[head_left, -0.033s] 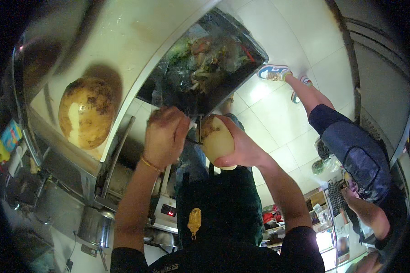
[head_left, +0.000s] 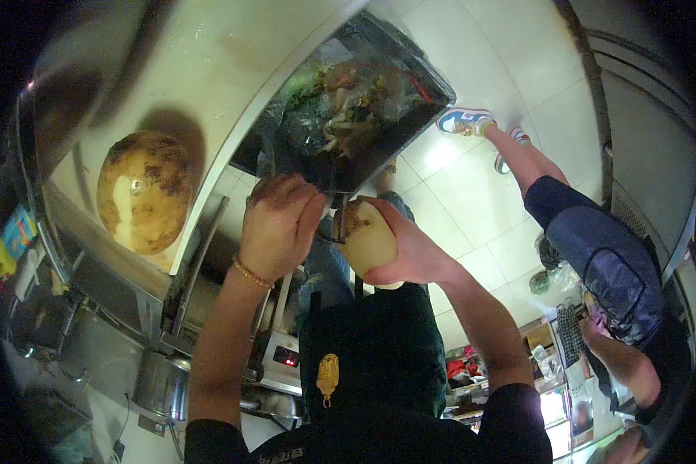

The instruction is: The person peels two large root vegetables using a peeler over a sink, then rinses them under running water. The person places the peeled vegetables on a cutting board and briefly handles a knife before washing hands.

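Note:
My right hand wraps round a mostly peeled, pale potato, with a brown patch of skin left at its upper end. Closed beside it on the left is my left hand, a beaded bracelet at its wrist. From its fingers a dark, thin peeler reaches to the potato's left side; its handle is hidden in the hand. Under both hands lies a black-lined bin with scraps and peelings inside. A larger-looking yellow-brown potato with dark blotches rests on the counter at left.
A pale counter with a raised metal edge runs along the left. Below it are a steel pot and a unit with a red display. At right a person in dark shorts stands on the tiled floor, near loaded shelves.
My left hand has shifted slightly up and left. The peeler stays by the potato, which my right hand still holds in about the same place.

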A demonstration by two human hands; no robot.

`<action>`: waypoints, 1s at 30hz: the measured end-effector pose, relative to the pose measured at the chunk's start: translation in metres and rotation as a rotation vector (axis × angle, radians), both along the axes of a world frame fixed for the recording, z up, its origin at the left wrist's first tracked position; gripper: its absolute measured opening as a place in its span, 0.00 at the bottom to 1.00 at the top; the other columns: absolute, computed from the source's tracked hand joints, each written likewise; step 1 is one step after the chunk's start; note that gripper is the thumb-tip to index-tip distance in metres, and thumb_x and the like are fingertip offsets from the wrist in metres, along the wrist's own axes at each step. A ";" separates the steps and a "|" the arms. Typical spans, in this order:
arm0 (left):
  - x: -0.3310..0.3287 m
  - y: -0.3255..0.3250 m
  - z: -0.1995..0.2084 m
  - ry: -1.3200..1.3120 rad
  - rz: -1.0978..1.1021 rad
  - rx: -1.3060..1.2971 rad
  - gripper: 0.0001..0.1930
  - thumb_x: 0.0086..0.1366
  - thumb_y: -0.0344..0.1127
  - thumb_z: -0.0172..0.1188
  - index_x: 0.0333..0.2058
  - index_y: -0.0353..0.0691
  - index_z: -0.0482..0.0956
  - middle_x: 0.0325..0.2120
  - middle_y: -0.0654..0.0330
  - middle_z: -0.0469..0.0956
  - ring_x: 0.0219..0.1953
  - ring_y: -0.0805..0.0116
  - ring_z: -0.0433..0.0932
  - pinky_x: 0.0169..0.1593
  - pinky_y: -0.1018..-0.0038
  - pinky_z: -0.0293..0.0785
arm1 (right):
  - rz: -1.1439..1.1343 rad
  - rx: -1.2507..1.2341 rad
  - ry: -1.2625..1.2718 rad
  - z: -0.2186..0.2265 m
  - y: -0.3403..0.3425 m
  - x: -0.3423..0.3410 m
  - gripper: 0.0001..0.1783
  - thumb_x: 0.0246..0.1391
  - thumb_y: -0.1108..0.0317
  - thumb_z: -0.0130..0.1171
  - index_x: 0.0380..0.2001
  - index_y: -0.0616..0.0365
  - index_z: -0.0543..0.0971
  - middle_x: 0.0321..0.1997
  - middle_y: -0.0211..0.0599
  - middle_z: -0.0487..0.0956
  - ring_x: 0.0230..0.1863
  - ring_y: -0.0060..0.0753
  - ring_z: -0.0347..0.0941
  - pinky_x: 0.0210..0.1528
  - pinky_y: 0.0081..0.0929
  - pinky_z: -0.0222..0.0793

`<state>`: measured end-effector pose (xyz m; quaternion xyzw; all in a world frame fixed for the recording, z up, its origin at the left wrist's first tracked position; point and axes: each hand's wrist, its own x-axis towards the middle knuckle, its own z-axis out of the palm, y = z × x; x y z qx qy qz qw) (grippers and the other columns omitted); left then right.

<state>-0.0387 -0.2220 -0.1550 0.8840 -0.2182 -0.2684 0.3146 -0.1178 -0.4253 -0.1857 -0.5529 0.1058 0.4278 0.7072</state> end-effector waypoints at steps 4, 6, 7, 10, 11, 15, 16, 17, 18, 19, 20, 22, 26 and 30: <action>0.027 -0.021 -0.006 -0.067 -0.509 0.035 0.08 0.58 0.37 0.56 0.23 0.44 0.78 0.24 0.59 0.74 0.35 0.59 0.75 0.43 0.63 0.68 | 0.186 -0.073 0.067 -0.002 -0.015 -0.006 0.58 0.26 0.57 0.75 0.61 0.66 0.56 0.54 0.54 0.71 0.55 0.49 0.70 0.58 0.36 0.65; 0.042 -0.027 -0.014 -0.060 -0.639 0.207 0.08 0.59 0.39 0.55 0.24 0.46 0.78 0.25 0.59 0.73 0.36 0.58 0.73 0.44 0.61 0.66 | 0.237 -0.073 0.039 -0.001 -0.022 -0.007 0.58 0.26 0.57 0.75 0.61 0.65 0.57 0.54 0.55 0.71 0.55 0.50 0.70 0.58 0.36 0.65; 0.045 -0.030 -0.020 -0.034 -0.758 0.291 0.07 0.59 0.40 0.55 0.25 0.47 0.78 0.25 0.59 0.72 0.37 0.58 0.72 0.44 0.60 0.65 | 0.261 -0.068 -0.013 -0.001 -0.023 -0.007 0.57 0.26 0.57 0.75 0.61 0.65 0.57 0.54 0.54 0.72 0.55 0.50 0.70 0.58 0.36 0.66; 0.049 -0.024 -0.028 -0.036 -0.523 0.332 0.07 0.57 0.40 0.57 0.24 0.47 0.79 0.27 0.60 0.74 0.38 0.59 0.74 0.46 0.61 0.64 | 0.259 -0.066 -0.105 -0.001 -0.030 -0.003 0.57 0.27 0.57 0.75 0.60 0.65 0.57 0.54 0.54 0.72 0.55 0.51 0.70 0.58 0.36 0.66; 0.051 -0.018 -0.033 0.055 -0.432 0.436 0.07 0.57 0.40 0.57 0.24 0.47 0.80 0.27 0.60 0.74 0.39 0.60 0.74 0.47 0.62 0.64 | 0.261 -0.071 -0.092 0.000 -0.032 -0.002 0.57 0.27 0.56 0.75 0.60 0.65 0.57 0.54 0.53 0.72 0.55 0.51 0.70 0.58 0.36 0.66; 0.030 -0.012 -0.042 0.054 -0.531 -0.107 0.05 0.56 0.37 0.58 0.26 0.44 0.78 0.25 0.58 0.71 0.36 0.56 0.71 0.44 0.60 0.63 | 0.198 -0.012 0.024 -0.009 -0.038 0.006 0.58 0.27 0.56 0.75 0.61 0.65 0.57 0.55 0.53 0.71 0.56 0.49 0.69 0.58 0.35 0.65; 0.031 -0.009 -0.045 0.060 -0.511 -0.128 0.04 0.57 0.36 0.57 0.26 0.44 0.78 0.24 0.58 0.69 0.35 0.56 0.70 0.44 0.60 0.63 | 0.170 0.031 0.008 -0.007 -0.039 0.005 0.58 0.26 0.56 0.75 0.61 0.66 0.57 0.56 0.53 0.70 0.56 0.48 0.69 0.59 0.35 0.65; 0.029 -0.010 -0.046 0.045 -0.398 -0.026 0.04 0.56 0.35 0.58 0.26 0.44 0.78 0.24 0.58 0.69 0.35 0.56 0.70 0.44 0.60 0.62 | 0.129 0.078 0.011 -0.007 -0.040 0.004 0.58 0.26 0.56 0.76 0.61 0.66 0.57 0.56 0.52 0.70 0.56 0.47 0.69 0.59 0.35 0.65; 0.029 -0.009 -0.047 0.024 -0.336 0.063 0.03 0.55 0.35 0.58 0.26 0.45 0.77 0.24 0.59 0.69 0.35 0.56 0.70 0.43 0.60 0.62 | 0.093 0.126 0.046 -0.007 -0.040 0.002 0.58 0.26 0.56 0.76 0.61 0.66 0.57 0.56 0.52 0.70 0.57 0.47 0.69 0.59 0.35 0.64; 0.031 -0.010 -0.049 -0.020 -0.229 0.170 0.03 0.53 0.35 0.58 0.25 0.45 0.77 0.24 0.59 0.69 0.35 0.56 0.70 0.43 0.60 0.62 | 0.050 0.170 0.075 -0.006 -0.040 0.000 0.59 0.26 0.55 0.76 0.61 0.66 0.57 0.56 0.51 0.70 0.57 0.46 0.69 0.59 0.34 0.64; 0.031 -0.010 -0.048 -0.057 -0.203 0.248 0.04 0.51 0.35 0.58 0.25 0.44 0.76 0.24 0.59 0.69 0.34 0.55 0.69 0.42 0.59 0.62 | -0.001 0.210 0.092 -0.010 -0.039 0.001 0.59 0.26 0.55 0.76 0.61 0.66 0.57 0.55 0.51 0.70 0.57 0.45 0.69 0.59 0.34 0.64; 0.034 -0.013 -0.047 -0.012 -0.175 0.118 0.04 0.53 0.36 0.58 0.25 0.44 0.78 0.25 0.59 0.71 0.35 0.57 0.70 0.43 0.60 0.62 | -0.008 0.157 0.095 -0.019 -0.037 0.004 0.59 0.26 0.55 0.76 0.61 0.67 0.56 0.56 0.51 0.70 0.57 0.43 0.68 0.60 0.34 0.63; 0.040 -0.016 -0.038 -0.157 -0.286 0.010 0.04 0.53 0.38 0.59 0.24 0.46 0.79 0.27 0.61 0.72 0.36 0.59 0.71 0.44 0.61 0.62 | -0.071 0.227 0.151 -0.025 -0.034 0.005 0.60 0.27 0.53 0.76 0.62 0.67 0.55 0.58 0.47 0.68 0.59 0.39 0.66 0.61 0.33 0.62; 0.043 -0.011 -0.046 -0.135 -0.307 0.298 0.06 0.54 0.39 0.60 0.23 0.45 0.79 0.25 0.60 0.71 0.36 0.59 0.71 0.44 0.60 0.63 | -0.026 0.277 0.178 -0.022 -0.046 0.003 0.64 0.29 0.54 0.78 0.65 0.63 0.49 0.60 0.43 0.66 0.62 0.36 0.63 0.63 0.34 0.59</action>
